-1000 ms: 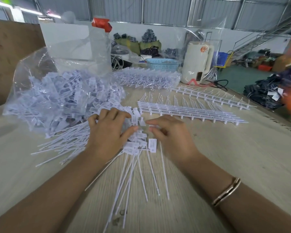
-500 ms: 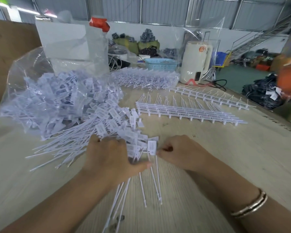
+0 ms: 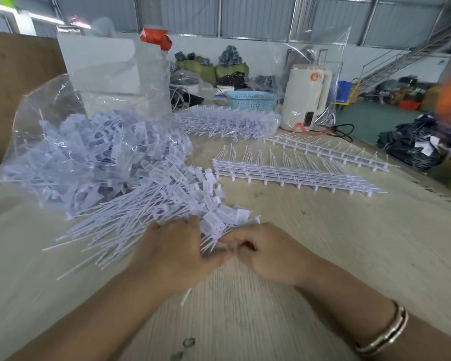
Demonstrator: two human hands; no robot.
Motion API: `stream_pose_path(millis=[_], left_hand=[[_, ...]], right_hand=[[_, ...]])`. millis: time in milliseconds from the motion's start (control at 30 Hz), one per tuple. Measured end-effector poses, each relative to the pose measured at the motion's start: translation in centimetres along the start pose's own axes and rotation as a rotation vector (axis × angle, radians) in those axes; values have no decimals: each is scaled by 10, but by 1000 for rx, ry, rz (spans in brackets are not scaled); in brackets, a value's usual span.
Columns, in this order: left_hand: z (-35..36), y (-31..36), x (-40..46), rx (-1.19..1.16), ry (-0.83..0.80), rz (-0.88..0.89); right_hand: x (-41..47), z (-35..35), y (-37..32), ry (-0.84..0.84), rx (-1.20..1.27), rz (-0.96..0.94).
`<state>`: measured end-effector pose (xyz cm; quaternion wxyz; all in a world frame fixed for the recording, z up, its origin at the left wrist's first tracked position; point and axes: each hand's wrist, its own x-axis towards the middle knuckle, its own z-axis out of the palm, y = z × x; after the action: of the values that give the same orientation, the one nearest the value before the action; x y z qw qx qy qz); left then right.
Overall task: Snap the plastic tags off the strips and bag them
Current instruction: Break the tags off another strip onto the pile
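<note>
Two hands work here: the left hand [image 3: 172, 254] and the right hand [image 3: 268, 254]. One clear bag [image 3: 71, 152] of loose tags sits at ten o'clock. Too many tags [image 3: 151, 217] spill out to count. Two groups of strips [image 3: 292, 175] lie at one o'clock. One blue basket [image 3: 250, 100] and one white jug [image 3: 306, 96] stand at twelve o'clock.

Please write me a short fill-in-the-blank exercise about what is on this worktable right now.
1. Both hands, the left hand and the right hand, grip a bundle of loose ____.
2. The bracelet is on the ____ wrist.
3. The basket at the back of the table is light ____.
4. The bag of tags lies to the ____ of the stacked strips.

Missing words: tags; right; blue; left
</note>
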<state>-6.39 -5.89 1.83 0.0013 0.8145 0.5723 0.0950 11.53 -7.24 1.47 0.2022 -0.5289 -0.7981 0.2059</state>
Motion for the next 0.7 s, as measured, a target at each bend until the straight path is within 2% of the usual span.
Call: stream_pose_path(millis=[100, 267, 367, 533, 633, 700], left_hand=[[-3, -5, 4, 1, 93, 68], [-8, -29, 15, 279, 172, 125], [-5, -45, 21, 335, 208, 92], [1, -43, 20, 319, 201, 83], [-3, -34, 12, 219, 324, 211], [-4, -23, 8, 175, 362, 317]], right_hand=[[3, -3, 7, 109, 117, 56], [3, -7, 16, 163, 131, 65], [5, -6, 15, 189, 142, 56], [7, -4, 13, 248, 138, 5], [7, -7, 15, 269, 213, 18], [7, -9, 14, 280, 302, 90]])
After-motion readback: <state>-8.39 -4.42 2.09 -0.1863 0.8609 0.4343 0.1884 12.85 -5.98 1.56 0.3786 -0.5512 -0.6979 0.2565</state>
